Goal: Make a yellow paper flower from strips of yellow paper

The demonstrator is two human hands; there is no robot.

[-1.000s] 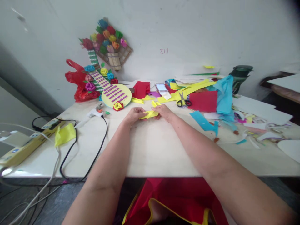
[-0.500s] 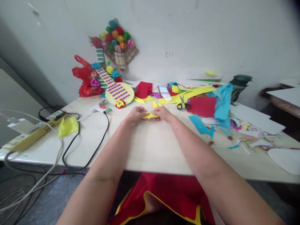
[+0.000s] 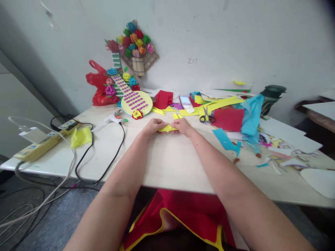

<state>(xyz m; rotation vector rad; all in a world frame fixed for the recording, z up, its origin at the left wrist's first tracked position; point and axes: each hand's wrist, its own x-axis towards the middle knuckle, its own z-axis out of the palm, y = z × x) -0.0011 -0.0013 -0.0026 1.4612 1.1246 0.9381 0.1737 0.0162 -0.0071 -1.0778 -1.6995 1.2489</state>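
Both hands meet over the middle of the pale table (image 3: pixel 167 164). My left hand (image 3: pixel 152 126) and my right hand (image 3: pixel 184 126) each pinch an end of a small folded yellow paper strip (image 3: pixel 168 128), held just above the tabletop. The fingers of both hands are curled closed on it. Black-handled scissors (image 3: pixel 206 118) lie a little beyond my right hand. A paper guitar (image 3: pixel 131 98) with yellow body and paper roses leans at the back left.
Red (image 3: pixel 228 119), blue (image 3: pixel 250 112) and yellow paper sheets and scraps crowd the right side. A glue gun (image 3: pixel 113 118) with black cord, a yellow scrap (image 3: pixel 81 136) and a power strip (image 3: pixel 44 143) sit on the left. A paper flower bouquet (image 3: pixel 135 45) hangs on the wall.
The hands stay closed on the yellow strip, working it slightly flatter. The view has shifted a little leftward and up; nothing else on the table moved.
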